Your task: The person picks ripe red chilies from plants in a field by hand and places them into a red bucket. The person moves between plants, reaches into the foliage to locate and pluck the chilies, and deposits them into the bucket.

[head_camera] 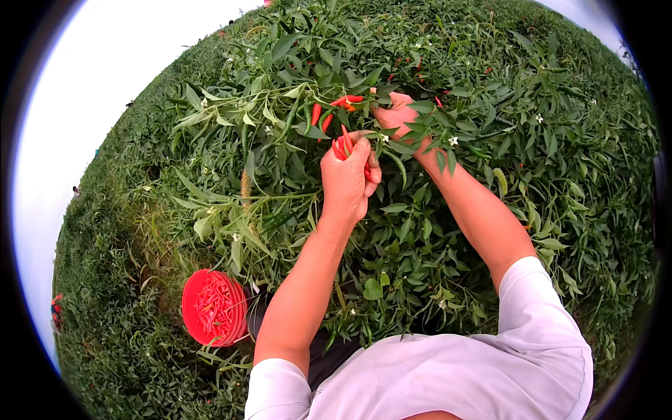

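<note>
My left hand point(347, 176) is closed around several picked red chili peppers point(344, 144), whose tips poke out above the thumb and between the fingers. Just beyond it, to the upper right, my right hand point(395, 113) reaches in among the leaves of a chili plant point(294, 105). Foliage partly covers its fingers, so I cannot make out what they touch. Close to both hands, ripe red chilies point(328, 113) hang from the plant beside green ones point(291, 121). One long green chili point(396, 167) dangles right of my left hand.
A red bucket point(189, 315) holding many red chilies stands at the lower left, near my leg. Dense chili plants point(577, 157) with small white flowers surround me. More red chilies point(409, 63) show deeper in the leaves. At the far left edge a distant person point(56, 310) is visible.
</note>
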The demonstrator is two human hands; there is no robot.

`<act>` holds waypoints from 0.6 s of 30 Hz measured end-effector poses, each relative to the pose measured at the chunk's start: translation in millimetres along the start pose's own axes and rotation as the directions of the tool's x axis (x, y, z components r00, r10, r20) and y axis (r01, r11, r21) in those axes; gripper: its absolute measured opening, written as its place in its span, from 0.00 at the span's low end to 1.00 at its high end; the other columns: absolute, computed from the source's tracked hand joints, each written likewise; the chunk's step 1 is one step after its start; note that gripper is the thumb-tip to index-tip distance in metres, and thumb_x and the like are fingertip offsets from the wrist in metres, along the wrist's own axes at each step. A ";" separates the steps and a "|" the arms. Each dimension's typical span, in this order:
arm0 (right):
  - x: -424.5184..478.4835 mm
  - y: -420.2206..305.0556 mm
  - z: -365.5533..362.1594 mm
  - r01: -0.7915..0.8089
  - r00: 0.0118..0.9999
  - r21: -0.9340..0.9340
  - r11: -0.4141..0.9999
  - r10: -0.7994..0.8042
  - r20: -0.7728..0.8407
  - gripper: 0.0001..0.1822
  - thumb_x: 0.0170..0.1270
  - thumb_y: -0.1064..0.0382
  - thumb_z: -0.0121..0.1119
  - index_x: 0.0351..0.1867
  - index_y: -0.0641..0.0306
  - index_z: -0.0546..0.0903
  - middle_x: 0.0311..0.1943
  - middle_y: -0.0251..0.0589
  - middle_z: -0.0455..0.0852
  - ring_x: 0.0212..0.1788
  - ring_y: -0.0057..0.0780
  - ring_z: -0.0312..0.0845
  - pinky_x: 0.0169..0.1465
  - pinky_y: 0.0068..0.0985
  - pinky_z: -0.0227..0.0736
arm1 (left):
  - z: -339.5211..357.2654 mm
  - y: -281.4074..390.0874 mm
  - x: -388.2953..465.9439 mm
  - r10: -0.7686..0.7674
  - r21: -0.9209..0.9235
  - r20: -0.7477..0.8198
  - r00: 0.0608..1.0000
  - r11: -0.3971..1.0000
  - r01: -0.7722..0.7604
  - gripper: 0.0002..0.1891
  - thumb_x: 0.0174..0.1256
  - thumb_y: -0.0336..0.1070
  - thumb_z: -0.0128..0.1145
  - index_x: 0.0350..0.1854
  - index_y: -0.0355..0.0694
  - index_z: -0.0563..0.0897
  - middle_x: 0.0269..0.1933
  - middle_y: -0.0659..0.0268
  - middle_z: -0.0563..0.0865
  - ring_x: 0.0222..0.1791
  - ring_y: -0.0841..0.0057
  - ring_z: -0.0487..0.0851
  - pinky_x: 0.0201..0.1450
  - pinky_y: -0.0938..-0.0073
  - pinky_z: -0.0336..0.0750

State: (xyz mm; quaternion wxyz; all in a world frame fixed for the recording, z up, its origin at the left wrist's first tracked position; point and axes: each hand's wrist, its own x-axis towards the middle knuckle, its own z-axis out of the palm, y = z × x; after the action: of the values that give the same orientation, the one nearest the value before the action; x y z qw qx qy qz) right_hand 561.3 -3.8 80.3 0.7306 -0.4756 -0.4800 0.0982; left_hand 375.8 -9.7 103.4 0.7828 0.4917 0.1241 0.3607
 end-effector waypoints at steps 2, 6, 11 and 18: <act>-8.9 -2.7 12.4 -0.147 0.989 0.306 0.941 0.140 0.044 0.17 0.67 0.71 0.60 0.57 0.69 0.82 0.32 0.23 0.82 0.29 0.10 0.67 0.31 0.15 0.62 | 4.1 0.8 5.6 0.118 0.114 -0.110 0.987 0.988 -0.106 0.08 0.74 0.33 0.58 0.48 0.35 0.78 0.27 0.66 0.79 0.13 0.81 0.73 0.10 0.82 0.58; -12.5 -6.5 23.8 0.009 1.000 -0.045 0.999 -0.010 -0.007 0.19 0.64 0.73 0.59 0.57 0.68 0.82 0.35 0.30 0.84 0.35 0.17 0.75 0.38 0.19 0.69 | 3.4 15.0 22.2 0.198 0.175 -0.310 0.930 0.973 -0.149 0.06 0.73 0.33 0.59 0.46 0.37 0.80 0.21 0.69 0.76 0.12 0.82 0.70 0.10 0.81 0.56; -21.2 -7.9 26.9 0.240 0.969 -0.298 0.924 -0.247 0.015 0.24 0.56 0.71 0.61 0.58 0.62 0.83 0.36 0.46 0.84 0.38 0.39 0.83 0.44 0.30 0.75 | -10.5 14.0 50.0 0.349 0.257 -0.242 0.905 0.923 -0.287 0.05 0.72 0.34 0.61 0.44 0.40 0.80 0.23 0.71 0.77 0.11 0.84 0.69 0.09 0.81 0.56; -28.9 -18.1 21.5 0.361 0.929 -0.501 0.787 -0.353 0.114 0.31 0.49 0.72 0.61 0.60 0.57 0.82 0.40 0.47 0.82 0.42 0.47 0.80 0.45 0.37 0.75 | 6.1 20.5 47.1 0.191 0.185 -0.260 0.946 0.972 -0.146 0.07 0.71 0.34 0.63 0.36 0.41 0.77 0.22 0.71 0.76 0.11 0.83 0.70 0.09 0.81 0.55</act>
State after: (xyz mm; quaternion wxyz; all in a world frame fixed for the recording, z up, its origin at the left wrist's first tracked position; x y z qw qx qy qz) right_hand 523.5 -17.9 78.9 0.5788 -0.5530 -0.5748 -0.1696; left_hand 403.5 23.7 131.5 0.6809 0.5079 0.2187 0.4801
